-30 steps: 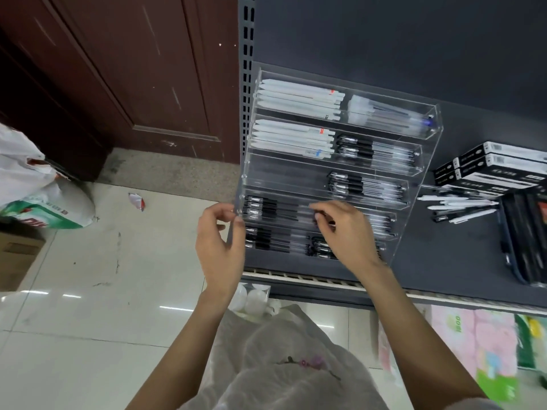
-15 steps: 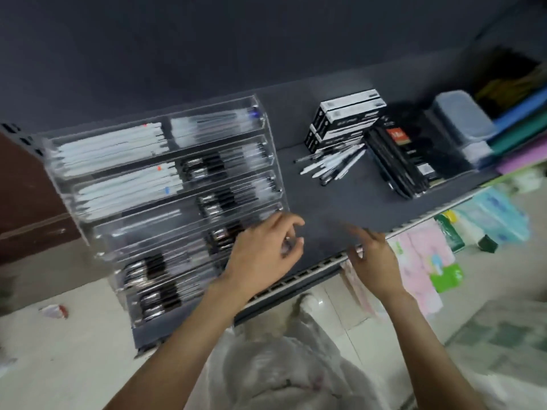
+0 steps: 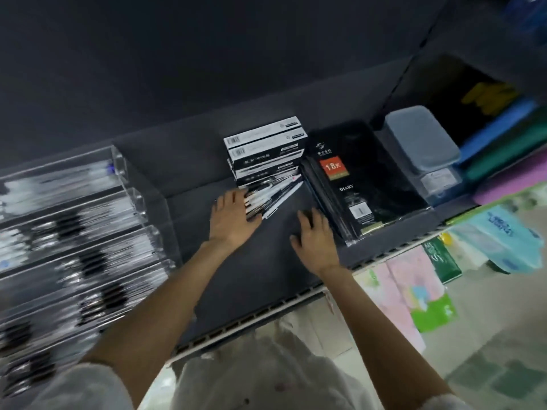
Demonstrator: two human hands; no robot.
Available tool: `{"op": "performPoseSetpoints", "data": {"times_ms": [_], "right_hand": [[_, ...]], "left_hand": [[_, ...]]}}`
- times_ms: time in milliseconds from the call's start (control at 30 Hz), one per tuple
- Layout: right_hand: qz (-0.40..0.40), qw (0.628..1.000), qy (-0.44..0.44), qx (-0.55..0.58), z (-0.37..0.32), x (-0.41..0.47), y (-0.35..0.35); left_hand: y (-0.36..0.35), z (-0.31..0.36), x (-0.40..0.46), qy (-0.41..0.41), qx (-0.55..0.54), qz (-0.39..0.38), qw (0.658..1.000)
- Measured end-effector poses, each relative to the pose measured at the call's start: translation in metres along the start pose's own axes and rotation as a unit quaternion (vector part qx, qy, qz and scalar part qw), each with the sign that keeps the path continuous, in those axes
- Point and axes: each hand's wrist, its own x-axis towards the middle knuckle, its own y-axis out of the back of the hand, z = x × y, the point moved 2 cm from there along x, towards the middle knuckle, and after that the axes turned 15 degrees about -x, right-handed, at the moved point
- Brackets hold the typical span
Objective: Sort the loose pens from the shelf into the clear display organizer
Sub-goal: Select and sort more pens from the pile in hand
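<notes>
Head view was pretty smeared: the clear organizer (image 3: 71, 250) on the left held rows of pens, black grips and white barrels, too blurred to count, cut off at the edge. Left hand (image 3: 232, 221) lay flat, fingers straight, on the loose pens (image 3: 273, 195) by the stacked boxes (image 3: 265, 150). Right hand (image 3: 315, 236) hung spread, holding nothing, near the diary packs (image 3: 352, 190) on the shelf (image 3: 266, 261).
</notes>
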Motion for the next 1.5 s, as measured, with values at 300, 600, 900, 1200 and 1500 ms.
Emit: {"op": "performPoseSetpoints", "data": {"times_ms": [300,600,900,1200,1500], "right_hand": [[0.088,0.995,0.025,0.031,0.011,0.005,-0.004],[0.042,0.997,-0.003,-0.061,0.010,-0.004,-0.004],[0.055,0.992,0.017,0.114,0.001,-0.016,-0.007],[0.030,0.984,0.019,0.175,0.000,-0.006,-0.001],[0.026,0.981,0.011,0.189,-0.005,-0.009,-0.003]], "left_hand": [[-0.025,0.010,0.007,0.055,0.076,0.026,0.995],[-0.028,0.016,0.014,0.064,0.050,0.033,0.996],[-0.038,0.025,0.010,0.041,-0.010,0.003,0.999],[-0.035,0.026,0.028,0.088,-0.063,-0.052,0.993],[-0.030,0.034,0.050,0.101,0.072,-0.204,0.971]]}}
